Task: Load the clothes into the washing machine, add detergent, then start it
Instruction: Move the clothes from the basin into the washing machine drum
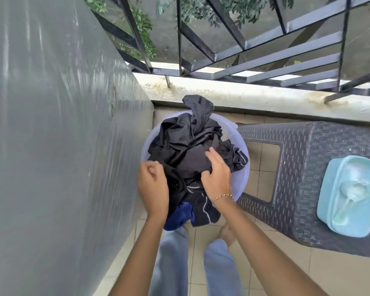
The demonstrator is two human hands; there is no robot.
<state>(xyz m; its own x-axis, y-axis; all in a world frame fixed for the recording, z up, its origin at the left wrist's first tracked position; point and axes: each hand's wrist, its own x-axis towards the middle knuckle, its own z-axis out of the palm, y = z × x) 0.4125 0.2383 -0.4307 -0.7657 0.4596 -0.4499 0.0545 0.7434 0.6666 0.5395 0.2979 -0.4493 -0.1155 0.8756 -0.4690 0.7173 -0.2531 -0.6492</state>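
Note:
A pale translucent basin (240, 174) stands on the tiled floor, heaped with dark clothes (186, 146); a blue garment (179, 214) hangs over its near rim. My left hand (152, 184) is at the basin's left rim with fingers curled into the edge of the black cloth. Over on the pile's right side, my right hand (217, 174) grips a fold of the black fabric. A light blue detergent box (348, 197) with a scoop inside sits on the dark woven table (297, 167) to the right. No washing machine is clearly in view.
A tall grey plastic-covered surface (51, 135) fills the left side, close to the basin. A low ledge (244, 97) and black metal railing (244, 50) close off the far side. My legs in light blue trousers (173, 263) stand on the beige tiles just behind the basin.

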